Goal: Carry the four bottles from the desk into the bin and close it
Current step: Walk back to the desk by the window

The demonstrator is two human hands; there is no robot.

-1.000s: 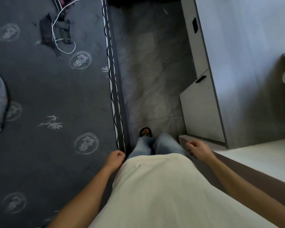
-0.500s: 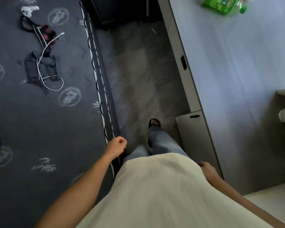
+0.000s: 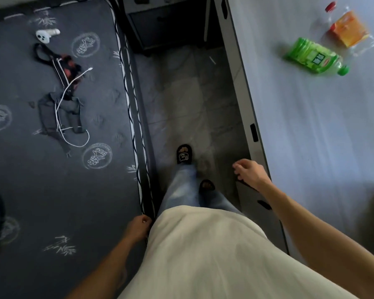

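Green-labelled bottle (image 3: 313,57) is lying beside the orange-labelled bottle (image 3: 347,29) on the desk (image 3: 311,147). Both hands are hanging empty: right hand (image 3: 249,171) loosely spread, left hand (image 3: 138,226) curled. A careless grab is risking rolling them away.

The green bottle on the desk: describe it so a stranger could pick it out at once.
Start at the pale desk along the right side of the head view and look toward its far end, where two bottles lie on their sides. The green bottle is the nearer one, with a bright green body, label and cap. Its neighbour, the clear bottle, has an orange label and a red cap.
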